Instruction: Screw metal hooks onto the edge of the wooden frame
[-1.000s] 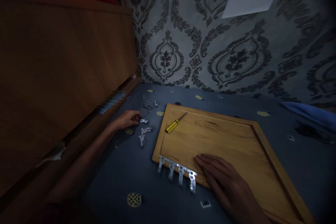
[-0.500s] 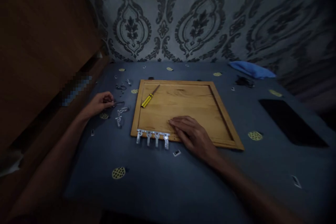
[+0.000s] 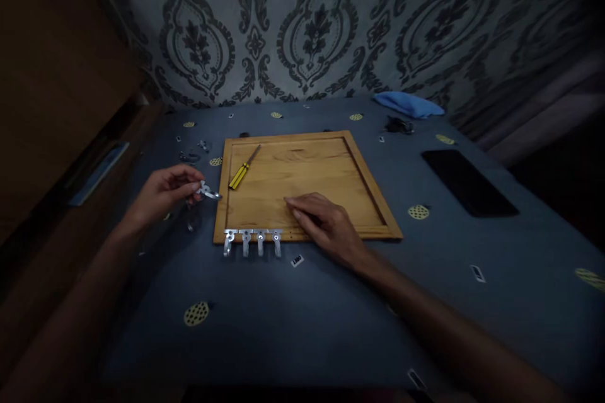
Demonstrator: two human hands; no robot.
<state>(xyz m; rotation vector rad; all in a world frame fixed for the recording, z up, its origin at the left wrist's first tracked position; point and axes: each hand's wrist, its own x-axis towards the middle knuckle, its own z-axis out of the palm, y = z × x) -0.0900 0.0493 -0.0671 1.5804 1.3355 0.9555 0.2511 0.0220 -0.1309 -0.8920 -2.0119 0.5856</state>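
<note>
My left hand [image 3: 167, 194] pinches a shiny metal hook [image 3: 208, 191], raised above the cloth by the left edge of a framed wooden board [image 3: 307, 173]. Along the board's near rim sits a row of similar metal hooks [image 3: 260, 241], hanging over its edge. My right hand [image 3: 331, 223] rests on the board's near part, right of that row. Its fingers are drawn together, and whatever may be between the tips cannot be made out. A yellow-handled screwdriver [image 3: 240, 175] lies on the board's left side.
Loose small metal pieces [image 3: 190, 156] lie left of the board on the blue patterned cloth [image 3: 265, 340]. To the right are a black flat slab [image 3: 467, 181], a dark tangled item [image 3: 398, 125] and a blue cloth bundle [image 3: 409, 104]. A wooden cabinet [image 3: 61, 75] flanks the left.
My left hand has lifted a metal hook from the cloth and moved closer to the board. The right hand's fingers have drawn together over the board. The view has swung right.
</note>
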